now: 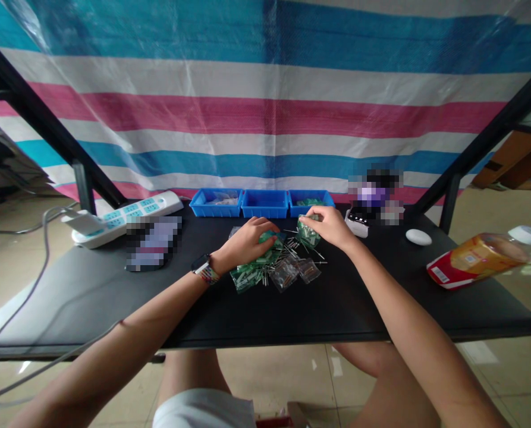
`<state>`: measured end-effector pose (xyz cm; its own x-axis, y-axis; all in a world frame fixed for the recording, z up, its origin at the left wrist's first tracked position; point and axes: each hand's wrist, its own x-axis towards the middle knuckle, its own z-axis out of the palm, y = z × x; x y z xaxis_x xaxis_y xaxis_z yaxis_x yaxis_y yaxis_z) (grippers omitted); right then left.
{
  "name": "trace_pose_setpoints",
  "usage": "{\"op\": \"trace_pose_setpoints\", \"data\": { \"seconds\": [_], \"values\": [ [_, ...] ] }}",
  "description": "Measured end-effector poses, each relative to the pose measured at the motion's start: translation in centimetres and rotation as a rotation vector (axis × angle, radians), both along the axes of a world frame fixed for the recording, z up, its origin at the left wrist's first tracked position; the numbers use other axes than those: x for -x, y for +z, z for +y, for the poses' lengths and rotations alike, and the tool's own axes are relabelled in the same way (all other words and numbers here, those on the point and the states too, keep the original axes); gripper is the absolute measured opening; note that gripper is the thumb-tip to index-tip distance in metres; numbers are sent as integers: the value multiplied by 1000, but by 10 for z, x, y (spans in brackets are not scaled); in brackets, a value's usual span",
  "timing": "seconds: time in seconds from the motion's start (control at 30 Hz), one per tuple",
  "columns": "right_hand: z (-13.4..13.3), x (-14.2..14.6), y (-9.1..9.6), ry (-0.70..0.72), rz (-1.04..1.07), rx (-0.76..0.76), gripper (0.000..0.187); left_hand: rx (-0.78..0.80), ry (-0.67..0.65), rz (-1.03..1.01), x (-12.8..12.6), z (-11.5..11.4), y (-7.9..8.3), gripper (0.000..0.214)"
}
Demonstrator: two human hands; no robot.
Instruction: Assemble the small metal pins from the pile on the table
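Note:
My right hand pinches a small clear bag with green contents just in front of the right blue bin. My left hand lies over a heap of green-filled plastic packets, fingers stretched out and thumb apart. Its fingertips touch the heap, and some packets under the palm are hidden. Loose thin metal pins are scattered between the hands. Closer to me lie small clear bags with small brownish parts inside.
Behind the heap stand a middle blue bin and a left blue bin holding clear bags. A power strip and a blurred flat object are at left. A white oval object and a drink bottle are at right.

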<state>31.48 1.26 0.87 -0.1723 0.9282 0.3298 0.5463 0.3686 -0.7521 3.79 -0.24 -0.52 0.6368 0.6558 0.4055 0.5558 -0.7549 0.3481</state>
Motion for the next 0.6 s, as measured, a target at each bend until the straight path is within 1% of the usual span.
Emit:
{"op": "trace_pose_setpoints", "data": {
  "seconds": [0.07, 0.17, 0.23, 0.27, 0.37, 0.43, 0.47, 0.6],
  "values": [
    [-1, 8, -3, 0, 186, 81, 45, 0, 6, -40, -1, -1, 0, 29],
    [-5, 22, -8, 61, 505, 334, 51, -27, 1, -122, -3, -3, 1, 44],
    [-9, 32, -10, 134, 654, 464, 53, -83, -20, -145, -3, -5, 4, 50],
    [-11, 36, -11, 173, 702, 504, 53, -116, -39, -147, -4, -7, 6, 47],
    [-18, 45, -12, 273, 777, 589, 51, -192, -100, -175, -4, -11, 12, 28],
    [-22, 49, -11, 307, 775, 619, 50, -201, -110, -217, -4, -12, 15, 17],
    [-23, 50, -11, 309, 765, 609, 50, -197, -96, -247, -5, -12, 15, 15],
    [-29, 50, -7, 332, 752, 467, 52, -90, 27, -399, -7, -10, 15, 17]
  ]
}}
